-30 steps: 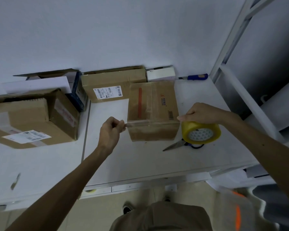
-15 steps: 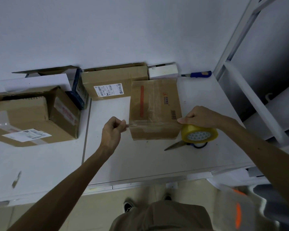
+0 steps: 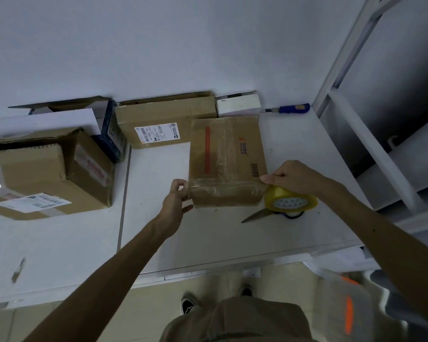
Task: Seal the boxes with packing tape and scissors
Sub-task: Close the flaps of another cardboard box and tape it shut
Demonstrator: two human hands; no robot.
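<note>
A flat brown cardboard box [image 3: 229, 154] with a red stripe lies on the white table [image 3: 208, 243]. A strip of clear tape [image 3: 223, 185] stretches across the box's near edge. My left hand [image 3: 177, 201] pinches the tape's free end at the box's left corner. My right hand [image 3: 290, 177] grips the yellow tape roll [image 3: 290, 202] at the box's right corner. Scissors [image 3: 260, 214] lie on the table just under the roll, their handles partly hidden by it.
A large brown box [image 3: 42, 178] sits at the left, and a labelled brown box [image 3: 163, 122] and a small white box [image 3: 237, 106] stand along the back wall. A blue-handled knife [image 3: 290, 109] lies at the back right. A white shelf frame [image 3: 371, 149] borders the table's right side.
My left hand has moved right, bringing the tape end against the box's left corner. The tape strip now lies on the box's near edge. The right hand and roll dropped slightly.
</note>
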